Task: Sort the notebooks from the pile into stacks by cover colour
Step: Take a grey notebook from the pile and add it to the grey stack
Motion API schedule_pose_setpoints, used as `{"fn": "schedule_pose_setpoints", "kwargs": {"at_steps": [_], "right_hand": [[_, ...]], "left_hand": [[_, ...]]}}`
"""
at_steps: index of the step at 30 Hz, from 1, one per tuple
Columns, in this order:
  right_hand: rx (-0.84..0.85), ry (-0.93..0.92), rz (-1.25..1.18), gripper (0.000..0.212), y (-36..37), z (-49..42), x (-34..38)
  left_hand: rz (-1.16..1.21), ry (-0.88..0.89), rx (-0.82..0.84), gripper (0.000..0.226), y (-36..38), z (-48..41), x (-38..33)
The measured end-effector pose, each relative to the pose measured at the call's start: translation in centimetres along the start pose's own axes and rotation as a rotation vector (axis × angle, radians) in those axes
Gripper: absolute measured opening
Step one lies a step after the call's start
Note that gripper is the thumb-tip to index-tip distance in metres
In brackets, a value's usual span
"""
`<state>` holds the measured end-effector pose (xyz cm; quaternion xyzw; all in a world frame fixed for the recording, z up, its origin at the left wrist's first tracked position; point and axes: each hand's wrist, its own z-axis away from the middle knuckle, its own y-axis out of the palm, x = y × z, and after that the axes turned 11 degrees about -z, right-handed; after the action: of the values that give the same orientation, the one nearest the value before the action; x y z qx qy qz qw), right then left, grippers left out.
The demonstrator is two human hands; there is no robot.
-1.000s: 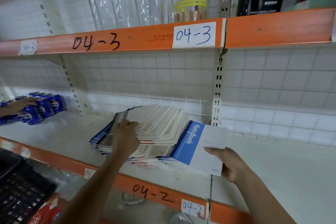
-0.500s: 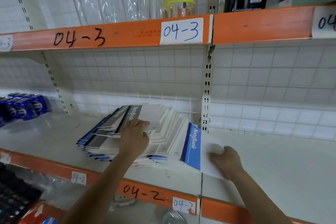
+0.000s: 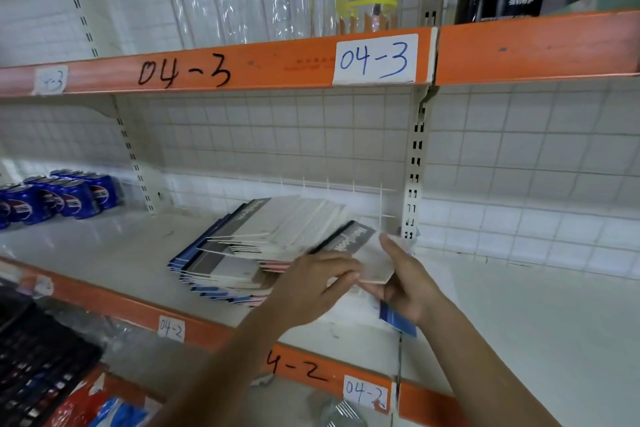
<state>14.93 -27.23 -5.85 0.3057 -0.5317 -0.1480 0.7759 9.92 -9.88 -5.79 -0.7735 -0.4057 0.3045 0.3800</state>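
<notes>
Head view: the pile [image 3: 263,243] of notebooks is lying fanned and slanting on the white shelf [image 3: 519,315]. Just right of the pile, the right hand [image 3: 412,288] is gripping a grey notebook [image 3: 356,239], thumb pressing on its white cover and fingers curling beneath. A blue notebook [image 3: 398,321] is poking its corner out under that same palm. The left hand [image 3: 308,291] is reaching to the grey notebook's near edge. Blur is hiding whether it is pinching or merely touching.

Risks: two covers are sharing one grip, so grey and blue could be landing in one stack, or the lower one could be slipping out. A brush from the left wrist could be sliding the leaning pile further apart.

Nothing here is acting as a container. The shelf is also bearing blue cans [image 3: 65,198], well left of the pile.
</notes>
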Motion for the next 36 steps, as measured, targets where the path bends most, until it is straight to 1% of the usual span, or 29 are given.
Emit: {"fn": "schedule_pose_setpoints", "kwargs": {"at_steps": [1, 2, 4, 5, 6, 7, 8, 9, 10, 13, 14, 16, 18, 19, 20, 22, 24, 26, 27, 28, 29, 30, 31, 32, 33, 34, 35, 36], "right_hand": [[-0.002, -0.011, 0.023, 0.026, -0.2, -0.3, -0.2], [-0.026, -0.025, 0.049, 0.026, -0.5, -0.5, -0.4], [-0.062, -0.025, 0.085, 0.029, -1.1, -0.6, -0.7], [-0.073, -0.015, 0.087, 0.03, -1.3, -0.5, -0.7], [-0.076, 0.0, 0.094, 0.029, -1.4, -0.4, -0.6], [-0.069, 0.012, 0.106, 0.028, -1.5, -0.2, -0.5], [-0.059, 0.02, 0.124, 0.026, -1.5, -0.1, -0.5], [-0.046, 0.028, 0.148, 0.023, -1.5, 0.0, -0.4], [-0.035, 0.034, 0.171, 0.021, -1.4, 0.2, -0.3], [-0.012, 0.024, 0.2, 0.018, -1.0, 0.4, -0.2], [-0.011, 0.019, 0.209, 0.018, -0.9, 0.5, -0.2], [-0.033, 0.024, 0.226, 0.019, -0.8, 0.7, -0.2], [-0.059, 0.036, 0.253, 0.019, -1.0, 0.9, 0.1], [-0.067, 0.041, 0.269, 0.019, -1.2, 1.1, 0.3], [-0.075, 0.044, 0.283, 0.017, -1.4, 1.3, 0.5], [-0.089, 0.042, 0.309, 0.015, -1.9, 1.6, 1.0], [-0.087, 0.032, 0.318, 0.015, -2.2, 1.7, 1.3], [-0.063, 0.018, 0.275, 0.02, -1.9, 1.8, 1.3], [-0.054, 0.018, 0.226, 0.028, -1.7, 1.7, 1.3], [-0.049, 0.032, 0.167, 0.034, -1.6, 1.5, 1.3], [-0.046, 0.045, 0.111, 0.036, -1.4, 1.5, 1.4], [-0.039, 0.05, 0.076, 0.031, -1.4, 1.4, 1.4], [-0.032, 0.052, 0.075, 0.025, -1.4, 1.2, 1.2], [-0.039, 0.055, 0.107, 0.025, -1.5, 1.1, 1.1], [-0.058, 0.064, 0.157, 0.027, -1.8, 1.1, 1.0], [-0.085, 0.075, 0.201, 0.027, -2.0, 1.2, 1.0], [-0.101, 0.089, 0.233, 0.026, -2.2, 1.3, 1.0], [-0.11, 0.105, 0.256, 0.023, -2.4, 1.4, 1.0]], "left_hand": [[0.015, -0.004, 0.006, 0.044, -0.3, 0.1, 0.0], [0.004, -0.044, -0.045, 0.047, -0.5, 0.1, 0.5], [-0.177, -0.235, -0.153, 0.05, -0.5, -0.2, 3.3], [-0.296, -0.38, -0.105, 0.052, -0.7, -0.5, 5.0], [-0.397, -0.521, 0.008, 0.057, -1.0, -0.8, 6.7], [-0.429, -0.645, 0.123, 0.061, -1.4, -1.1, 7.7], [-0.414, -0.723, 0.199, 0.063, -1.6, -1.1, 8.4], [-0.386, -0.751, 0.22, 0.061, -1.6, -0.9, 8.7], [-0.392, -0.733, 0.198, 0.057, -1.4, -0.8, 8.8], [-0.432, -0.609, -0.038, 0.037, -0.9, -0.3, 7.6], [-0.442, -0.557, -0.06, 0.029, -0.8, -0.4, 6.9], [-0.488, -0.502, -0.026, 0.019, -0.5, -0.7, 5.6], [-0.531, -0.505, -0.02, 0.023, -0.5, -0.6, 4.5], [-0.556, -0.474, -0.023, 0.026, -0.5, -0.4, 4.1], [-0.576, -0.404, -0.039, 0.031, -0.4, -0.2, 4.1], [-0.648, -0.268, -0.135, 0.04, -0.4, 0.1, 4.4], [-0.654, -0.257, -0.219, 0.038, -1.0, -0.2, 3.5], [-0.563, -0.292, -0.255, 0.03, -1.5, -1.0, 1.8], [-0.527, -0.264, -0.256, 0.027, -1.4, -1.4, 1.0], [-0.509, -0.196, -0.266, 0.023, -1.2, -1.6, 0.2], [-0.445, -0.089, -0.237, 0.013, -0.7, -1.4, -0.5], [-0.34, -0.007, -0.19, 0.006, -0.4, -1.2, -1.0], [-0.217, 0.013, -0.136, 0.023, -0.5, -1.1, -1.4], [-0.136, -0.006, -0.083, 0.038, -0.6, -1.1, -1.4], [-0.128, -0.08, -0.078, 0.047, -0.7, -1.2, -1.0], [-0.19, -0.175, -0.099, 0.05, -0.7, -1.3, 0.0], [-0.299, -0.314, -0.078, 0.05, -0.7, -1.4, 1.2], [-0.409, -0.474, 0.005, 0.052, -0.9, -1.3, 2.5]]}}
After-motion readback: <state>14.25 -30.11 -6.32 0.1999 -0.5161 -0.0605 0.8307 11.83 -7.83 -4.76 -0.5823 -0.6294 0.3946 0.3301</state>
